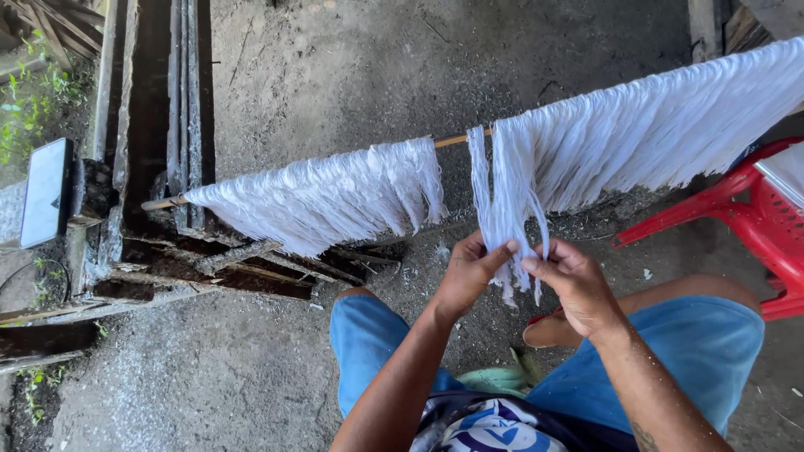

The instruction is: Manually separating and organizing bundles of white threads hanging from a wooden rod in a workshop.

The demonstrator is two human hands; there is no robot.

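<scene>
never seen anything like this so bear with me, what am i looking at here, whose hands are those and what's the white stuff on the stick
This is one picture from a camera worn on a person's head, looking down at their own two bare hands and blue shorts. No machine is involved. A thin wooden pole runs across the view above a rough concrete floor, and bundles of white strands hang over it, like threads or noodles; I cannot tell which. The left hand and right hand pinch one hanging bunch between their fingers, apparently separating it. A red plastic chair stands to the right, and a phone-like device sits at the left edge.
</scene>
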